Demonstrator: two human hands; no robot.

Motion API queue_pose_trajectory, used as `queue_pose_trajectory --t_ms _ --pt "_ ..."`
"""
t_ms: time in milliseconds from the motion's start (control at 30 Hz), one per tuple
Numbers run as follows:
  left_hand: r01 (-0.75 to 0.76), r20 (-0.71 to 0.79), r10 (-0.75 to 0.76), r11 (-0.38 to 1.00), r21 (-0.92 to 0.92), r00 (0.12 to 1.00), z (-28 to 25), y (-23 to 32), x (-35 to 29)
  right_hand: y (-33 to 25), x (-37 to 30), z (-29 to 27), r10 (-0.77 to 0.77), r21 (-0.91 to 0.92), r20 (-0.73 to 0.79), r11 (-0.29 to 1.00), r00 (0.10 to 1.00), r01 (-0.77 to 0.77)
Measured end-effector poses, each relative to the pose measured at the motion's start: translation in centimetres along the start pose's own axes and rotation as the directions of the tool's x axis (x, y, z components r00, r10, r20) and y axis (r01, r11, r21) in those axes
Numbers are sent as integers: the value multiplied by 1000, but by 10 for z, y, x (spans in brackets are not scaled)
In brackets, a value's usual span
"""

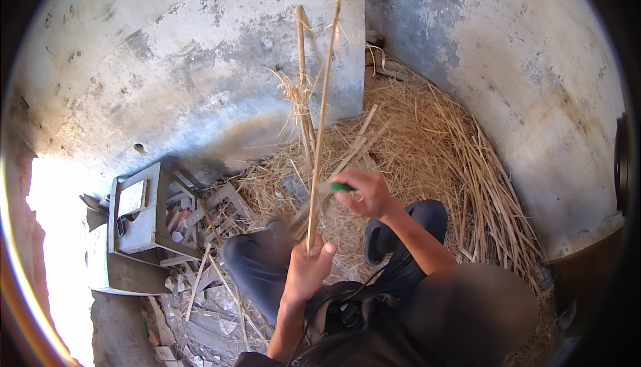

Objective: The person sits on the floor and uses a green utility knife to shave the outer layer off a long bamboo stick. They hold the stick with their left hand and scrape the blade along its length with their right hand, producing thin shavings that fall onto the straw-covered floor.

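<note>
My left hand (311,268) is closed round the lower end of a long, thin cane stick (325,103), which rises almost upright in front of me and runs out of the top of the head view. Just right of the stick, my right hand (367,193) is curled round a small green thing (342,187), perhaps a tool handle. The rest of that thing is hidden or too blurred to name. A thicker pole (301,53) with shavings caught on it stands behind the stick, leaning on the wall.
Straw-like shavings (414,120) cover the floor ahead, with a bundle of long canes (497,200) along the right wall. A worn wooden stool (159,207) is at the left, beside scrap pieces. A dark, round, blurred shape (474,313) is at lower right.
</note>
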State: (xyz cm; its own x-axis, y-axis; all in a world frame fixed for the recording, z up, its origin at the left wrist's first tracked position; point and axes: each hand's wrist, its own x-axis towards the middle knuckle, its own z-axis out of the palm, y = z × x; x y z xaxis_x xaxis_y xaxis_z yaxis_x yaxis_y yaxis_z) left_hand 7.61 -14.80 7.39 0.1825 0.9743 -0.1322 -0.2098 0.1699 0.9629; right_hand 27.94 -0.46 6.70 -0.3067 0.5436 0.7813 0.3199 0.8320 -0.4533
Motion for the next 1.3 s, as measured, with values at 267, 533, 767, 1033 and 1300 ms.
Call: queue_pose_trajectory --t_ms 267,533,767,1033,1300 --pt "-82 -183 113 982 170 977 -1 3 13 -20 -9 25 -155 33 139 988 978 152" --pt "-123 -208 201 933 338 957 2 1 17 -25 -9 24 -120 -57 138 990 983 129" --pt "-107 -209 195 922 371 958 -2 -4 18 -22 -9 25 -112 -81 134 989 985 124" --pt "-33 -237 139 915 401 961 -5 -3 13 -15 -8 25 -76 -86 119 993 990 86" --pt "-27 -143 96 908 418 985 1 -11 -10 20 0 10 148 -101 -17 984 989 -149"
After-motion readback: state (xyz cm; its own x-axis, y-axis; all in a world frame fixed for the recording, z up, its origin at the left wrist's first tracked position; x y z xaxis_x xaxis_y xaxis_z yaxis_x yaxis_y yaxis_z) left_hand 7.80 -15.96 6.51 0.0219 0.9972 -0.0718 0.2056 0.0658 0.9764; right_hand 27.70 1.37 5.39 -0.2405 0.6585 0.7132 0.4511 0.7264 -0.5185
